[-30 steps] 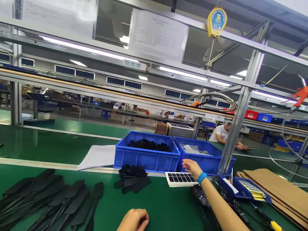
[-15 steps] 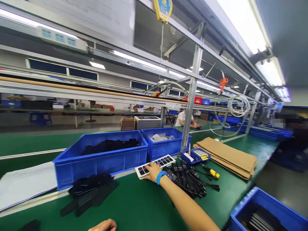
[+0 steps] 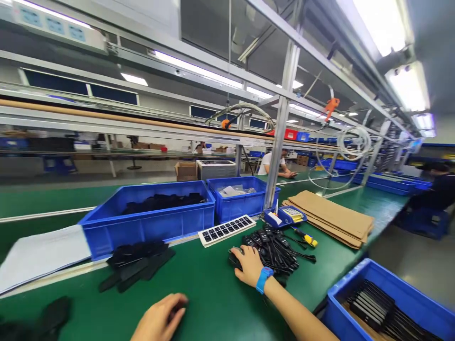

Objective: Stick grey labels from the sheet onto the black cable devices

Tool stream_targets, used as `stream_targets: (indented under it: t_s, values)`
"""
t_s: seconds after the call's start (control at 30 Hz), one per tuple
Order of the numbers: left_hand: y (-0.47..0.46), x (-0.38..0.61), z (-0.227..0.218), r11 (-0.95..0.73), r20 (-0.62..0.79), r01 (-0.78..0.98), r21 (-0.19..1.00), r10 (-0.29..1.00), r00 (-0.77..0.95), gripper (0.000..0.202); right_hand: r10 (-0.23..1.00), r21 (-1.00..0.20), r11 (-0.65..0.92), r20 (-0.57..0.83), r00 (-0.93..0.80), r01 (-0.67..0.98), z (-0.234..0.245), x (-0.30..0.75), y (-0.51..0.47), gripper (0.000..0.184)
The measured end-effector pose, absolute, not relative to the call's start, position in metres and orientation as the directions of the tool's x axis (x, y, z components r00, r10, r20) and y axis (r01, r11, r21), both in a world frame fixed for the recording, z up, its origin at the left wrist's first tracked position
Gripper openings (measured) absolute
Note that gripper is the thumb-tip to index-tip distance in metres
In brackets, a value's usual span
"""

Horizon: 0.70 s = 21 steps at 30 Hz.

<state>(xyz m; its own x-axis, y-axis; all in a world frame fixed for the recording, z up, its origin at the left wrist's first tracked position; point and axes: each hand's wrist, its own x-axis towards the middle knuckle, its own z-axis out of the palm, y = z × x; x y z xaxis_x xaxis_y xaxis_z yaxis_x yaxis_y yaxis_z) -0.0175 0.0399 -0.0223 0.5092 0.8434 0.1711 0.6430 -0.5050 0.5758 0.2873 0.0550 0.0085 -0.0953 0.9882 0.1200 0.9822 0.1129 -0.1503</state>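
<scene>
My right hand (image 3: 248,266), with a blue wristband, rests on the near edge of a heap of black corded parts (image 3: 275,246), its fingers curled over one black piece. My left hand (image 3: 159,318) lies low on the green belt (image 3: 209,293) with its fingers curled round a small dark thing that I cannot make out. A white tray of black keypads (image 3: 226,229) lies just beyond my right hand. A pile of flat black pieces (image 3: 137,263) sits to the left of it.
Two blue bins (image 3: 149,220) (image 3: 242,202) stand behind the belt. A small blue tray (image 3: 286,217), a yellow-handled screwdriver (image 3: 305,237) and stacked cardboard (image 3: 330,219) lie right. Another blue bin (image 3: 387,303) of black parts sits bottom right. White sheets (image 3: 39,255) lie left. A person (image 3: 274,163) sits far back.
My right hand has left the keypad tray and come back onto the heap of black parts. My left hand has risen further into view. The view swung right.
</scene>
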Motion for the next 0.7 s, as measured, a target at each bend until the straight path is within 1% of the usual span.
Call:
stream_targets:
  t_s: [0.03, 0.1, 0.13, 0.17, 0.27, 0.3, 0.33, 0.4, 0.47, 0.57, 0.63, 0.7]
  values:
    - [0.034, -0.005, -0.014, -0.492, 0.128, 0.655, 0.573, 0.844, 0.521, 0.026, 0.987, -0.174, 0.142, 0.1, -0.126, 0.974, 0.01, 0.288, 0.049, 0.079]
    - [0.026, 0.02, -0.002, -0.489, 0.068, 0.653, 0.578, 0.827, 0.558, 0.041, 0.984, -0.217, 0.173, 0.07, -0.161, 0.961, 0.013, 0.294, 0.038, 0.101]
    - [0.024, 0.032, 0.003, -0.487, 0.041, 0.647, 0.587, 0.816, 0.577, 0.048, 0.985, -0.234, 0.169, 0.064, -0.158, 0.957, 0.015, 0.298, 0.031, 0.102]
    - [0.023, 0.044, 0.006, -0.489, 0.035, 0.631, 0.602, 0.806, 0.59, 0.055, 0.988, -0.246, 0.152, 0.062, -0.141, 0.957, 0.016, 0.302, 0.024, 0.092]
    - [0.022, 0.073, 0.005, -0.488, 0.056, 0.552, 0.676, 0.781, 0.622, 0.06, 0.994, -0.268, 0.1, 0.06, -0.087, 0.958, 0.011, 0.312, 0.002, 0.035]
    - [0.022, 0.08, 0.003, -0.482, 0.076, 0.523, 0.702, 0.782, 0.619, 0.06, 0.994, -0.28, 0.097, 0.07, -0.08, 0.955, 0.006, 0.313, -0.005, 0.021]
    - [0.021, 0.085, -0.001, -0.476, 0.096, 0.5, 0.723, 0.786, 0.61, 0.059, 0.993, -0.296, 0.1, 0.088, -0.077, 0.95, 0.0, 0.312, -0.011, 0.011]
    - [0.02, 0.092, -0.008, -0.482, 0.134, 0.472, 0.738, 0.79, 0.598, 0.059, 0.989, -0.339, 0.12, 0.127, -0.082, 0.933, -0.014, 0.308, -0.02, 0.003]
    - [0.018, 0.094, -0.014, -0.531, 0.16, 0.467, 0.707, 0.763, 0.626, 0.057, 0.985, -0.374, 0.146, 0.145, -0.097, 0.916, -0.026, 0.301, -0.025, 0.007]
    - [0.017, 0.091, -0.017, -0.606, 0.155, 0.461, 0.648, 0.698, 0.699, 0.045, 0.979, -0.422, 0.192, 0.14, -0.146, 0.886, -0.032, 0.292, -0.024, 0.009]
    - [0.018, 0.087, -0.017, -0.601, 0.14, 0.462, 0.652, 0.694, 0.706, 0.039, 0.983, -0.447, 0.174, 0.138, -0.125, 0.878, -0.03, 0.29, -0.018, 0.008]
    - [0.019, 0.082, -0.017, -0.581, 0.148, 0.453, 0.676, 0.71, 0.689, 0.037, 0.989, -0.449, 0.129, 0.128, -0.079, 0.884, -0.025, 0.29, -0.012, 0.003]
